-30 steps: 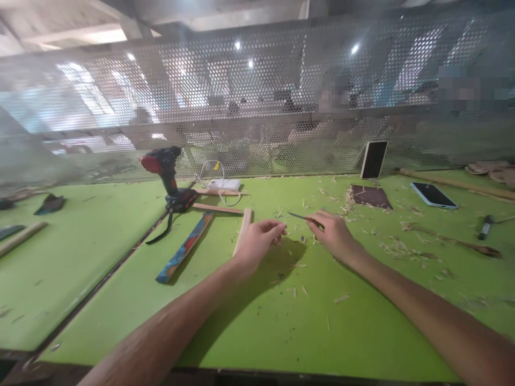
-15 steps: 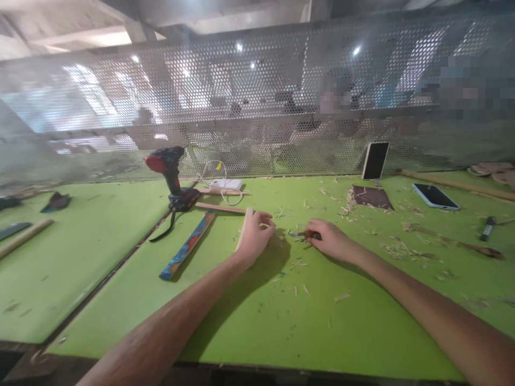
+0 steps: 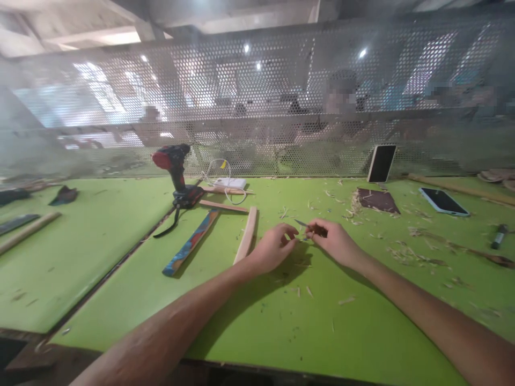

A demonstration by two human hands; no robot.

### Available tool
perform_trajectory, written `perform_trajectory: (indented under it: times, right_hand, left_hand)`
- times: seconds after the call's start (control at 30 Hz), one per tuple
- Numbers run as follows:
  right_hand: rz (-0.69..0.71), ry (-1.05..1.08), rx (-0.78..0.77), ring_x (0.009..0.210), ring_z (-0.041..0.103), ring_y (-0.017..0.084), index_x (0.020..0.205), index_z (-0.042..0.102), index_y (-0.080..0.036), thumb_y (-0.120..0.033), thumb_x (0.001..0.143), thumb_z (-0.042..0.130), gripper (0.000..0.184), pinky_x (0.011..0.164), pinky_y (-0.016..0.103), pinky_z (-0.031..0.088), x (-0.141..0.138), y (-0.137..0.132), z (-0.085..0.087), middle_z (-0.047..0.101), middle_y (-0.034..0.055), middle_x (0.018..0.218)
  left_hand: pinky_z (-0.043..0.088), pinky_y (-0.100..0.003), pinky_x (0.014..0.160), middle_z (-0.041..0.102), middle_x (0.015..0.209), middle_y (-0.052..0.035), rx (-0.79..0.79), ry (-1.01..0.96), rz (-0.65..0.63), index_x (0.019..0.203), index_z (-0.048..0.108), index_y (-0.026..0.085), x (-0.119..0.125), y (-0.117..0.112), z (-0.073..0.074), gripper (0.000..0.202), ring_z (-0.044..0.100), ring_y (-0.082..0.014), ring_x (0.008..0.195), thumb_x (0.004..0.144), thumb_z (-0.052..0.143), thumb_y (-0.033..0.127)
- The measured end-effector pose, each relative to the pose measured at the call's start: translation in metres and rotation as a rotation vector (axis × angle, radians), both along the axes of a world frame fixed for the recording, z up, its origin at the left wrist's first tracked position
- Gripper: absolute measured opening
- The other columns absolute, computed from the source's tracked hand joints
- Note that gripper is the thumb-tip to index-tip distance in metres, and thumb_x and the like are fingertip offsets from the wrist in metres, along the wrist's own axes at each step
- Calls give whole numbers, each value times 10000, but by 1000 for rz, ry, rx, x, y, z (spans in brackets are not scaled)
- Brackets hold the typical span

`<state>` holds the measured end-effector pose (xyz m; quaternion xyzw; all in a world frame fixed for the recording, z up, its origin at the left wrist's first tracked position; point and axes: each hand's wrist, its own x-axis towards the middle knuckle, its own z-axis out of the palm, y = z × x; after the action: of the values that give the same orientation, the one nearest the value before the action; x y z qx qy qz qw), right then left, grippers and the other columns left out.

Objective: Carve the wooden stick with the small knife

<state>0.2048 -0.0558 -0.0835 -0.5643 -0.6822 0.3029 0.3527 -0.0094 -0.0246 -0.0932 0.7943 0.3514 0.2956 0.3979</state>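
In the middle of the green table my right hand (image 3: 330, 236) pinches a small thin pointed blade (image 3: 301, 223), whose tip sticks out to the left; its other end is hidden in my fingers. Close beside it on the left is my left hand (image 3: 277, 245), fingers curved and apart with nothing visible between them. A pale, slightly curved wooden strip (image 3: 247, 236) lies just left of that hand. Farther left rests a flat stick painted blue and red (image 3: 189, 246). Behind both, a thin wooden strip (image 3: 223, 206) lies crosswise.
A red and black cordless drill (image 3: 177, 177) stands at the back left near a white box with a cable (image 3: 230, 183). Toward the right are a brown sandpaper sheet (image 3: 378, 200), two phones (image 3: 444, 201), a marker (image 3: 499, 236) and wood shavings (image 3: 414, 256). A perforated metal screen (image 3: 257, 118) borders the back.
My left hand has moved right, off the pale wooden strip and toward my right hand. The blade's tip in my right hand now points up more. The view has shifted slightly.
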Motion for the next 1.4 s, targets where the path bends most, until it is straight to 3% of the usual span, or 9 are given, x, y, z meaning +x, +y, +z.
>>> perform_trajectory:
  times: [0.23, 0.37, 0.5, 0.7, 0.93, 1.17, 1.4]
  right_hand:
    - [67, 133, 21, 853, 667, 239, 1085, 703, -213, -497, 865, 717, 359, 817, 452, 531, -16, -11, 11, 726, 80, 936]
    - [83, 133, -24, 876, 656, 243, 1043, 723, -214, -533, 866, 708, 365, 845, 459, 510, -14, -10, 10, 724, 79, 945]
    - [73, 69, -86, 825, 614, 228, 923, 718, -203, -585, 901, 656, 388, 788, 424, 474, -11, -9, 8, 700, 69, 881]
    - [108, 96, -157, 771, 551, 196, 923, 694, -200, -670, 891, 644, 474, 725, 368, 422, -7, -6, 7, 637, 39, 830]
    - [215, 123, -246, 781, 546, 194, 895, 698, -191, -721, 821, 703, 536, 773, 387, 428, -3, -8, 22, 623, 32, 824]
    - [285, 143, -275, 758, 537, 179, 833, 688, -198, -668, 825, 731, 472, 759, 373, 427, -1, -8, 27, 607, 9, 781]
    - [245, 186, -267, 911, 632, 224, 954, 750, -205, -526, 804, 780, 356, 861, 419, 475, -4, -9, 29, 713, 47, 935]
  left_hand:
    - [497, -332, 689, 714, 924, -98, 63, -49, -39, 925, 697, 180, 2, -6, 1, 160, 633, -205, 780, 974, 565, 256]
    - [469, -329, 658, 701, 880, -91, -18, -115, -61, 927, 686, 172, 0, -5, 1, 180, 609, -189, 713, 973, 551, 281]
    - [438, -313, 629, 684, 798, -71, -113, -168, -76, 923, 686, 168, -1, -5, 3, 290, 596, -176, 659, 982, 581, 432]
    - [411, -288, 603, 663, 734, -48, -222, -195, -101, 887, 701, 152, -2, -1, 2, 425, 569, -161, 629, 923, 654, 572]
    - [474, -309, 658, 692, 775, -59, -394, -288, -222, 886, 711, 126, -5, 4, 1, 494, 597, -149, 642, 826, 773, 612]
    - [510, -331, 723, 712, 801, -63, -476, -319, -304, 895, 726, 108, -8, 4, 2, 484, 633, -155, 691, 807, 819, 575]
    - [532, -348, 759, 732, 843, -77, -428, -305, -300, 922, 742, 133, -10, 8, -6, 397, 658, -170, 734, 866, 779, 524]
